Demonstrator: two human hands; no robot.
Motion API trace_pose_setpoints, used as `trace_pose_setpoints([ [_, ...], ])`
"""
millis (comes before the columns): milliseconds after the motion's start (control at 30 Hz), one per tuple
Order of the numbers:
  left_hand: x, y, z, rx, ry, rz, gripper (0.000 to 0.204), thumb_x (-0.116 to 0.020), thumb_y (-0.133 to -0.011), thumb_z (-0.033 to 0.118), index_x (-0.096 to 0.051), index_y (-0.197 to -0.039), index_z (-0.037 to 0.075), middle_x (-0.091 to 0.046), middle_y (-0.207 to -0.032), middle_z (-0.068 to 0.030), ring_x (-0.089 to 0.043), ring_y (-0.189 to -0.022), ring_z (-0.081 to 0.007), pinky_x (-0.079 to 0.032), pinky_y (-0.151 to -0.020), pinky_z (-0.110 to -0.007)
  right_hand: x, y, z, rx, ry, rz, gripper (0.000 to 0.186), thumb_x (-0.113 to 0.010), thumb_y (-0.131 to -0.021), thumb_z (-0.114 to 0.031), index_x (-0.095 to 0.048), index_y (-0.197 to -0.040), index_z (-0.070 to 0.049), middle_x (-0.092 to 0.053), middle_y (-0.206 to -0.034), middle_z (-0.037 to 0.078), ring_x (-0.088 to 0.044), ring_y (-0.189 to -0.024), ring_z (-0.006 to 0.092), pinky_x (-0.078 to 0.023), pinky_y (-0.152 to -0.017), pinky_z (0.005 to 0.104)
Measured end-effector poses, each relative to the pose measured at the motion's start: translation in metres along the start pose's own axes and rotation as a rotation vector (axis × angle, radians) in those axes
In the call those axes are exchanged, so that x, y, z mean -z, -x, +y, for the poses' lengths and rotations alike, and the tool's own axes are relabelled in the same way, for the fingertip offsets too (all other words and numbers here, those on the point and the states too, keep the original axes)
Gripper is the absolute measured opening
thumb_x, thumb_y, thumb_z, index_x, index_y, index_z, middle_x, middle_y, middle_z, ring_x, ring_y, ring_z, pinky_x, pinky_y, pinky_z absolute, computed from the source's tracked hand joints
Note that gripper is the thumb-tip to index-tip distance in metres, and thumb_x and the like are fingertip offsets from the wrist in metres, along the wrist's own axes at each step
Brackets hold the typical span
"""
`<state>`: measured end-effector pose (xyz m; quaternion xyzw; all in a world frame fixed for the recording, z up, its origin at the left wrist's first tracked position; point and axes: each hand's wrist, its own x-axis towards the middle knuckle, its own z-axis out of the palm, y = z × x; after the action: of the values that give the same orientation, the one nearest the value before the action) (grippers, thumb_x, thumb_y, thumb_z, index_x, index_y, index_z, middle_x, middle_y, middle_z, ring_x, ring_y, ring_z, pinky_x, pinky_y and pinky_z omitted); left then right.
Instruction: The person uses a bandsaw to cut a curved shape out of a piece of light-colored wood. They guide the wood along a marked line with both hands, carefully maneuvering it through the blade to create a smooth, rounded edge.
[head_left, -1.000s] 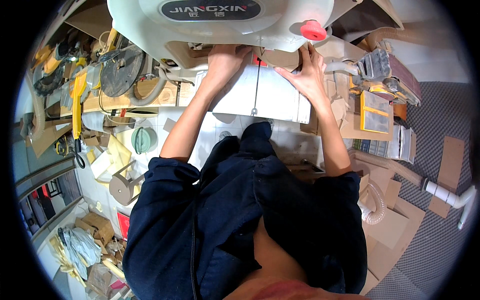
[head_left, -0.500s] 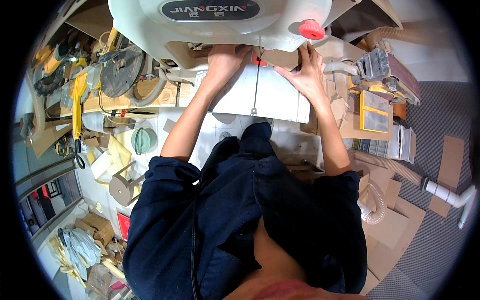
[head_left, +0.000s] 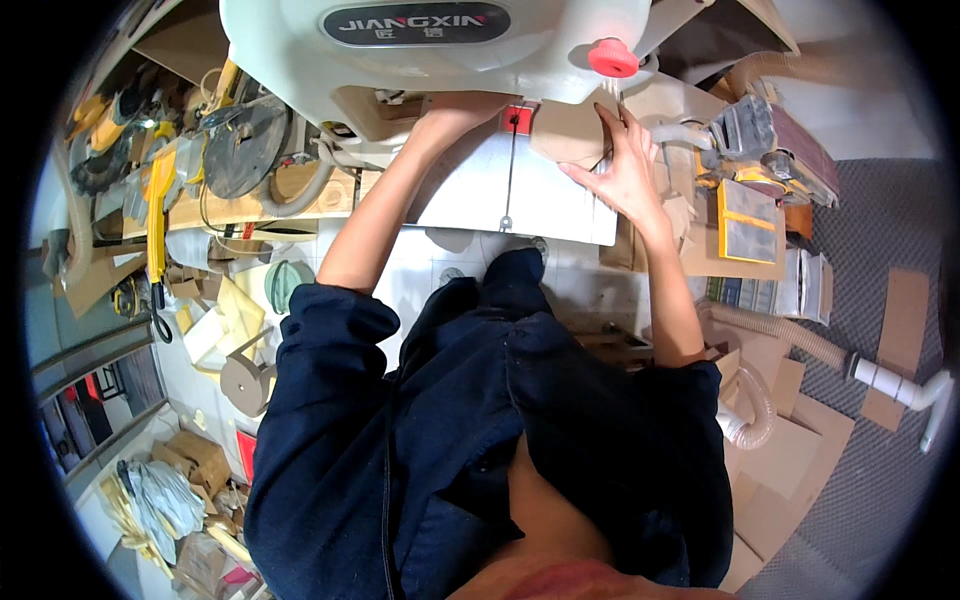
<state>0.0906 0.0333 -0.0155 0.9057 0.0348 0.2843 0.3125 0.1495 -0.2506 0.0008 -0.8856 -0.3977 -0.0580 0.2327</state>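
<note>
A piece of flat brown board (head_left: 570,130) lies on the silver metal table (head_left: 555,205) of a white band saw (head_left: 420,65). My right hand (head_left: 625,165) holds the board's right side, thumb on its near edge and fingers along the far right. My left hand (head_left: 465,112) reaches over the left part of the table, under the machine's housing; its fingers are hidden there. Between the hands, a red insert (head_left: 517,119) sits in the table at the far end of a dark slot. The blade is not plainly visible.
A red knob (head_left: 613,58) juts from the housing. At left are a bench with power tools (head_left: 245,145) and a hanging yellow tool (head_left: 157,205). To the right stand a belt sander (head_left: 750,125), a yellow-framed box (head_left: 750,222) and hoses (head_left: 790,335). Cardboard sheets (head_left: 785,455) lie at lower right.
More of the brown board shows between my hands. My right hand has shifted slightly nearer and right, and my left hand has gone farther under the housing, hiding its fingers.
</note>
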Motion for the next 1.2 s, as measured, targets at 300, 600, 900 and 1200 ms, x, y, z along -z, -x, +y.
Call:
trace_pose_setpoints([
  [300,0.046,0.036,-0.002,0.309,-0.093,-0.204,0.044,-0.075,-0.095,0.035,-0.073,-0.125,0.004,-0.076,-0.118,-0.0191,-0.073,-0.105,-0.0374,-0.056,-0.093,-0.045,0.008,0.040,-0.021,-0.076,0.023,0.018,0.108,-0.092,-0.070,-0.056,-0.047,-0.157,-0.011,-0.039,-0.159,0.027,-0.037,-0.145,0.0464,-0.028,-0.122,0.0575],
  [600,0.061,0.119,0.128,0.170,0.439,-0.228,0.030,-0.081,-0.087,0.013,-0.071,-0.113,0.003,-0.066,-0.101,-0.0112,-0.064,-0.083,-0.0248,-0.055,-0.073,-0.035,0.007,0.091,-0.098,-0.295,-1.039,0.038,0.048,-0.076,-0.100,-0.014,-0.053,-0.141,-0.004,-0.066,-0.124,0.010,-0.065,-0.103,0.0148,-0.053,-0.092,0.0303],
  [900,0.032,0.125,0.131,0.110,0.366,-0.259,0.040,-0.083,-0.090,0.022,-0.067,-0.122,0.004,-0.066,-0.104,-0.0125,-0.065,-0.088,-0.0272,-0.056,-0.079,-0.039,-0.002,0.136,0.041,-0.776,-1.055,0.493,0.033,-0.062,-0.106,-0.024,-0.063,-0.134,-0.006,-0.068,-0.103,0.004,-0.064,-0.091,0.0135,-0.053,-0.086,0.0311],
  [1200,0.053,0.121,0.084,0.345,0.280,-0.109,0.017,-0.074,-0.096,0.012,-0.072,-0.110,0.003,-0.067,-0.095,-0.0091,-0.065,-0.084,-0.0219,-0.055,-0.079,-0.035,-0.045,0.151,0.226,-0.865,-0.303,0.642,0.058,-0.072,-0.096,-0.010,-0.046,-0.144,0.011,-0.067,-0.118,0.019,-0.066,-0.106,0.0246,-0.054,-0.095,0.0362],
])
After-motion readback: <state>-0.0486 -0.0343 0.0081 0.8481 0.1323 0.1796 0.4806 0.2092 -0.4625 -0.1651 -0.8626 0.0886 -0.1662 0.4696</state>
